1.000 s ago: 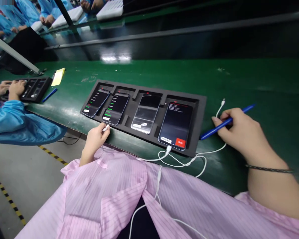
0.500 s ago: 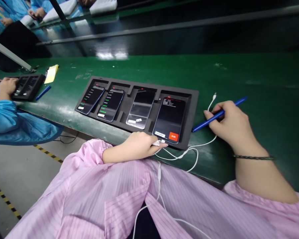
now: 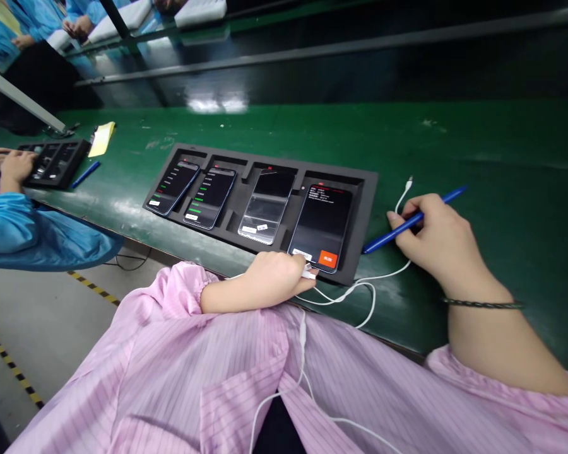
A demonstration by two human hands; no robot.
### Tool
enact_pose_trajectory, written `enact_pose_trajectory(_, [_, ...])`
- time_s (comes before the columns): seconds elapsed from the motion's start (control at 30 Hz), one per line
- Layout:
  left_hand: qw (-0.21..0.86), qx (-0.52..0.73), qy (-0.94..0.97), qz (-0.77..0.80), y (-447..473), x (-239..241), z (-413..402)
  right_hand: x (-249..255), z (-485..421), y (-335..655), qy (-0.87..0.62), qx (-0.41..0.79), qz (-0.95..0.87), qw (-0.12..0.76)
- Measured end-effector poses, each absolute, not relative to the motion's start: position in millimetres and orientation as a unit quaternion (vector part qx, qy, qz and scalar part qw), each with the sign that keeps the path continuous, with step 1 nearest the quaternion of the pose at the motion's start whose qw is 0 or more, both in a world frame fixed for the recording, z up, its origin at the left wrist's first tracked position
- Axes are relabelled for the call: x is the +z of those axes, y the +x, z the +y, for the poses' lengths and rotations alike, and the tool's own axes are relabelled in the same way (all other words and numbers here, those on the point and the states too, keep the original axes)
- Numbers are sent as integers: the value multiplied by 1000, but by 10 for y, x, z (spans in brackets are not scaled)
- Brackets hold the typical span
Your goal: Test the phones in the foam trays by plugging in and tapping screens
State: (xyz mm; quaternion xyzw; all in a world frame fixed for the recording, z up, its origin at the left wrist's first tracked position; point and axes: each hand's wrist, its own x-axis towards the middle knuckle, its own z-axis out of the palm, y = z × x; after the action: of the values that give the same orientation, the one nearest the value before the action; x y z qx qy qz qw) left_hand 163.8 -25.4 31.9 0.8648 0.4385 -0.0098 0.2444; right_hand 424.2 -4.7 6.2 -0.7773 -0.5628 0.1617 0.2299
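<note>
My left hand (image 3: 279, 275) is closed on a white cable plug (image 3: 308, 273) at the lower edge of the rightmost phone (image 3: 322, 221). That phone's dark screen shows small text and an orange-red button. It lies in a black tray (image 3: 366, 208) beside a phone with a glossy, reflective screen (image 3: 267, 205) and two phones with lists on screen (image 3: 211, 197) (image 3: 174, 187). To the tray's right, my right hand (image 3: 438, 243) grips a blue pen (image 3: 390, 238). A white cable (image 3: 373, 299) runs under this hand, and its bare plug (image 3: 409, 183) sticks out beyond the fingers.
At left a co-worker's hands (image 3: 16, 167) rest over another black tray (image 3: 69, 165). A second blue pen (image 3: 85, 174) and a yellow paper (image 3: 102, 139) lie nearby on the green table (image 3: 478, 151). More people in blue stand across the bench. Cable strands cross my pink-clothed lap.
My left hand has turned slightly and drawn the plug a little away from the phone's lower edge. The right hand with the pen has hardly moved.
</note>
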Motion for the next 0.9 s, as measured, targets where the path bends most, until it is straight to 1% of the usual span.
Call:
enact_pose_trajectory(0.23, [198,-52,880,428,1654,346,-270,10,-46,4278,-760,144,-585,245])
enact_pose_trajectory(0.5, [189,-85,878,431,1674,424,-284,10,-37,4270,-770,145,-574,240])
enact_pose_trajectory(0.77, [198,-24,889,411,1604,353,-278,-74,-49,4330,-759,143,-575,270])
enact_pose_trajectory(0.9, [253,38,885,388,1415,342,-249,-98,-47,4365,-771,118,-542,313])
